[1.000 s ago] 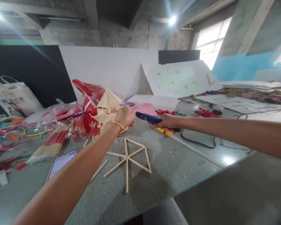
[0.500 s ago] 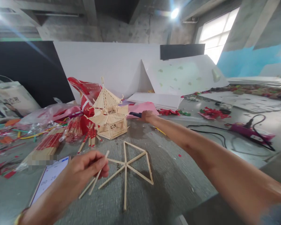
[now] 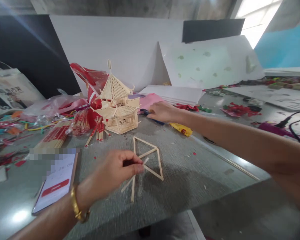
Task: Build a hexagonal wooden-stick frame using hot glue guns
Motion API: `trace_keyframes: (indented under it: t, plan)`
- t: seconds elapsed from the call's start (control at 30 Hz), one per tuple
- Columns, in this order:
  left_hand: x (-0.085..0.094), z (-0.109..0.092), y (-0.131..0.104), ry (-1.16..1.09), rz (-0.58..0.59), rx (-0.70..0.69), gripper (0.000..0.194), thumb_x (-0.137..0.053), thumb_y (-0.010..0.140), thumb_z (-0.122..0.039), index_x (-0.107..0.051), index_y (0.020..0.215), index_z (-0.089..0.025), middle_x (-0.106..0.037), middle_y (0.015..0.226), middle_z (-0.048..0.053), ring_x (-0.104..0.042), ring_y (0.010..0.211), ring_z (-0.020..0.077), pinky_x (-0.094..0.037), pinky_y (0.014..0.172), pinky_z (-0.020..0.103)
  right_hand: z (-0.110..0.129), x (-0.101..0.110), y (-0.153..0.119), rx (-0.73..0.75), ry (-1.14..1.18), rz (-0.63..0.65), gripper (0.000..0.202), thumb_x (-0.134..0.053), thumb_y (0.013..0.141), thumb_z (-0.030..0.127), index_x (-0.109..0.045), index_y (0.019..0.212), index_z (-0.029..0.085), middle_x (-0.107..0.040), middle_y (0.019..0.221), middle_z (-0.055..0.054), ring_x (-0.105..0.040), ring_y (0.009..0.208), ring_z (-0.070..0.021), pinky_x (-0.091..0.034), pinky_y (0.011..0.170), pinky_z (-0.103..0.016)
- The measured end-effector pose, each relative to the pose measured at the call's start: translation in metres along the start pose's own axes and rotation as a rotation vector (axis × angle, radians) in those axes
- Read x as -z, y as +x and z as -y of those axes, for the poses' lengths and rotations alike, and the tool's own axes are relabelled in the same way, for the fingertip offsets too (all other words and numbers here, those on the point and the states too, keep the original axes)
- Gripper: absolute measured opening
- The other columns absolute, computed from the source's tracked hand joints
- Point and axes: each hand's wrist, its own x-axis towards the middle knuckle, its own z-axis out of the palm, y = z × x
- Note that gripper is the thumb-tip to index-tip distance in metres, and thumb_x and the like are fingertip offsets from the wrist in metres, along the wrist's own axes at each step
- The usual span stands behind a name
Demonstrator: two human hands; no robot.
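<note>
Two bare hands work above a grey, streaked desk (image 3: 187, 196). The left hand (image 3: 115, 168), with a shiny gold bracelet (image 3: 75, 204) at its wrist, pinches a thin pale wooden stick (image 3: 146, 161) between thumb and fingers, its upper end poking out past the fingertips. Beneath and beside that hand, a flat spoked frame of pale wooden sticks (image 3: 148, 152) lies on the desk; two outer sticks join three spoke ends on its right side, while the hand hides its centre.

The right hand (image 3: 162, 111) reaches farther out, its fingers down at a dark blue tool (image 3: 144, 111); whether they close around it I cannot tell. Just beside lies a yellow plastic piece (image 3: 182, 129), near the forearm.

Left of the right hand, a tiered pale stick pavilion with a pointed roof (image 3: 118, 111) stands upright. Near its base lie loose red-marked wooden sticks (image 3: 100, 129). A smartphone with a lit, partly pixelated screen (image 3: 63, 176) rests on the desk near the left wrist.
</note>
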Motion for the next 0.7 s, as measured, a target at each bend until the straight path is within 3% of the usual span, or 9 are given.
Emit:
trace_keyframes:
  t: [0.07, 0.17, 0.23, 0.4, 0.53, 0.7]
  plan:
    - [-0.006, -0.005, 0.008, 0.033, 0.025, -0.011, 0.025, -0.059, 0.077, -0.041, -0.07, 0.08, -0.019, -0.055, 0.057, -0.004, -0.046, 0.053, 0.0099, -0.032, 0.051, 0.021, 0.012, 0.012, -0.036, 0.152, 0.099, 0.041, 0.026, -0.05, 0.09, 0.034, -0.067, 0.102, 0.018, -0.068, 0.094, -0.002, -0.061, 0.084, -0.014, -0.041, 0.074, -0.022]
    - [-0.014, -0.009, 0.015, 0.121, 0.005, -0.029, 0.024, -0.058, 0.077, -0.038, -0.071, 0.08, -0.018, -0.06, 0.057, -0.003, -0.052, 0.055, 0.0118, -0.034, 0.054, 0.023, 0.031, 0.014, -0.087, 0.523, 0.378, 0.102, 0.021, -0.055, 0.088, 0.028, -0.067, 0.098, 0.014, -0.066, 0.088, -0.002, -0.058, 0.076, -0.0108, -0.041, 0.069, -0.021]
    - [-0.019, -0.011, 0.017, 0.195, -0.024, -0.048, 0.023, -0.059, 0.076, -0.037, -0.072, 0.078, -0.018, -0.063, 0.059, -0.001, -0.054, 0.056, 0.0132, -0.034, 0.054, 0.023, 0.041, 0.003, -0.111, 0.661, 0.335, 0.071, 0.016, -0.057, 0.087, 0.021, -0.067, 0.095, 0.012, -0.064, 0.085, -0.004, -0.056, 0.079, -0.0127, -0.041, 0.073, -0.024]
    - [-0.03, -0.011, 0.012, 0.262, -0.035, -0.081, 0.019, -0.059, 0.076, -0.032, -0.073, 0.076, -0.019, -0.07, 0.068, 0.002, -0.06, 0.065, 0.0167, -0.036, 0.056, 0.024, 0.05, -0.034, -0.13, 0.705, 0.004, -0.109, 0.015, -0.052, 0.085, 0.012, -0.064, 0.077, 0.012, -0.059, 0.077, -0.006, -0.051, 0.073, -0.0167, -0.039, 0.068, -0.031]
    - [-0.035, -0.013, 0.005, 0.356, -0.042, -0.101, 0.018, -0.056, 0.078, -0.027, -0.072, 0.075, -0.018, -0.071, 0.072, 0.004, -0.061, 0.067, 0.0171, -0.039, 0.059, 0.025, 0.046, -0.048, -0.132, 0.697, 0.066, -0.133, 0.019, -0.05, 0.087, 0.013, -0.063, 0.073, 0.015, -0.057, 0.071, -0.004, -0.048, 0.069, -0.0149, -0.037, 0.066, -0.03]
    - [-0.038, -0.017, -0.002, 0.469, -0.015, -0.116, 0.019, -0.053, 0.076, -0.019, -0.072, 0.075, -0.018, -0.071, 0.074, 0.004, -0.062, 0.068, 0.0182, -0.039, 0.061, 0.027, 0.044, -0.048, -0.141, 0.613, 0.207, -0.101, 0.015, -0.053, 0.087, 0.017, -0.063, 0.077, 0.015, -0.058, 0.072, -0.003, -0.051, 0.071, -0.0147, -0.039, 0.069, -0.029]
